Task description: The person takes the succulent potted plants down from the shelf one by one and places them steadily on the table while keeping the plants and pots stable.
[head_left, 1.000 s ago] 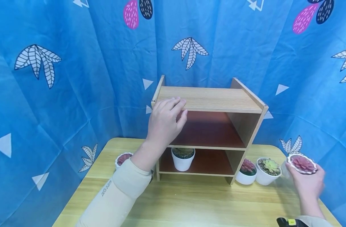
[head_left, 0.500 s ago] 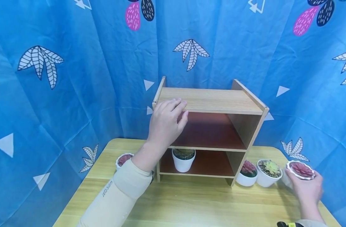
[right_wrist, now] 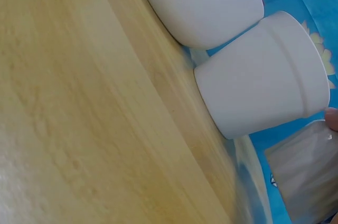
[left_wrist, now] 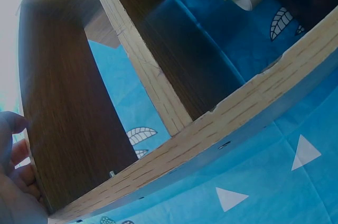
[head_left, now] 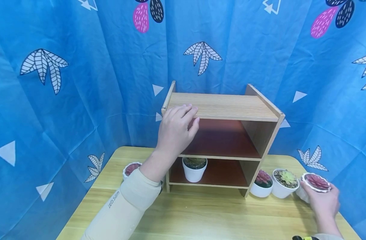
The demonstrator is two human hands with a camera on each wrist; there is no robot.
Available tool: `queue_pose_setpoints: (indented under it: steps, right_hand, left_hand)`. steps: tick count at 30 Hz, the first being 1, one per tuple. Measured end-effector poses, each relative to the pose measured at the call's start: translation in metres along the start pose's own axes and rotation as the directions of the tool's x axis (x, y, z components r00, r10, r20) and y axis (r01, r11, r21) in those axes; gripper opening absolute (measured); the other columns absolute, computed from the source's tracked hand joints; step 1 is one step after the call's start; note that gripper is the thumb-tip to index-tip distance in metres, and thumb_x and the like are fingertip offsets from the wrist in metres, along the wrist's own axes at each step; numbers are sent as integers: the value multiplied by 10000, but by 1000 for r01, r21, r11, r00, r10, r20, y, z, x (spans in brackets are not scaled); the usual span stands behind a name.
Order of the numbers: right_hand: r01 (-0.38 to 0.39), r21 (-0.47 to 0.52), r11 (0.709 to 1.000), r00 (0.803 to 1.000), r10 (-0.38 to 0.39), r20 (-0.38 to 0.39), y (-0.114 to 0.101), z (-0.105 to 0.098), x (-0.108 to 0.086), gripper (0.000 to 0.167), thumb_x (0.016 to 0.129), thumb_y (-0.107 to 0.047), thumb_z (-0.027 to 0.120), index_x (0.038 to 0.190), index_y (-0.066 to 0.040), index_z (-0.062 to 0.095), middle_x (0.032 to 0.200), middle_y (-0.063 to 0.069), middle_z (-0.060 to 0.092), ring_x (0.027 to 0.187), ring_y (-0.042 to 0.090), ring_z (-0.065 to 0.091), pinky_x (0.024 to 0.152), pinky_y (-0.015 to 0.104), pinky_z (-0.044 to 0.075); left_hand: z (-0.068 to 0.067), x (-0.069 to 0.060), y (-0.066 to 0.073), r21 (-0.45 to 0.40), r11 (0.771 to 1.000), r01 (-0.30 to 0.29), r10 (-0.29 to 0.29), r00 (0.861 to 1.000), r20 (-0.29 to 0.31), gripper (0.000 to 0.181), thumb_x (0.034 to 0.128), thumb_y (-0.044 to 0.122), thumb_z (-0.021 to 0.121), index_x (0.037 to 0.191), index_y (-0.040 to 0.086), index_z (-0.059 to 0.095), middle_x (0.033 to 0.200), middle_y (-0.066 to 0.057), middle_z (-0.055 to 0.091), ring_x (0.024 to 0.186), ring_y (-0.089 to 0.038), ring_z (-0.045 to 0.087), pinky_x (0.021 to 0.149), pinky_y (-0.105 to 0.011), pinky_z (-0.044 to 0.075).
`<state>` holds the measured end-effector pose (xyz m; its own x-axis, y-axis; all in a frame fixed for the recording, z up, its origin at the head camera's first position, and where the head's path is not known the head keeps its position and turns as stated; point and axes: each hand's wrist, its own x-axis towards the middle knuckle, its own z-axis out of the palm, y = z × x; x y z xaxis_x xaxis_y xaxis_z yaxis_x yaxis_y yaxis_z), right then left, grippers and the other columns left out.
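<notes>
My left hand (head_left: 176, 128) holds the front edge of the top board of a wooden shelf unit (head_left: 228, 105), with fingers on top and the thumb at the front. In the left wrist view its curled fingers (left_wrist: 18, 152) show at the board's edge. At the far right, my right hand (head_left: 324, 200) grips a white scalloped pot with a red succulent (head_left: 318, 182). That pot leans and stands beside a white pot with a pale green succulent (head_left: 285, 182). In the right wrist view the held pot (right_wrist: 303, 168) looks greyish, and only a fingertip shows.
A white pot with a pink succulent (head_left: 261, 184) stands against the unit's right side. Another white pot (head_left: 194, 174) sits on the lowest shelf. Partly behind the left forearm is a scalloped pot (head_left: 131, 168). Patterned blue curtain (head_left: 128, 83) surrounds the wooden table (head_left: 201, 213).
My right hand has brought the red succulent's pot down and slightly left, closer to the pale green one. The left hand keeps its place on the shelf unit.
</notes>
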<state>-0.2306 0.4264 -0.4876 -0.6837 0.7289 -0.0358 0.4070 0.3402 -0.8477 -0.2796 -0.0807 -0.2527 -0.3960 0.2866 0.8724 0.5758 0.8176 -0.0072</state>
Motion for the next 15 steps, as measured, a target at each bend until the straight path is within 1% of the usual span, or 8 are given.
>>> queue_pose_setpoints:
  steps: [15]
  right_hand:
    - [3,-49,999,1000,-2,28,8,5,1,1152,825,-529,752,1562,52,84,1568,347,215,1384,561,276,1143,616,238]
  left_hand:
    - [0,0,0,15,1000,-1,0,1000,7,323,968,271,621,1234,117,722,1247,-85,697,1175,-256,634,1053,-408,449]
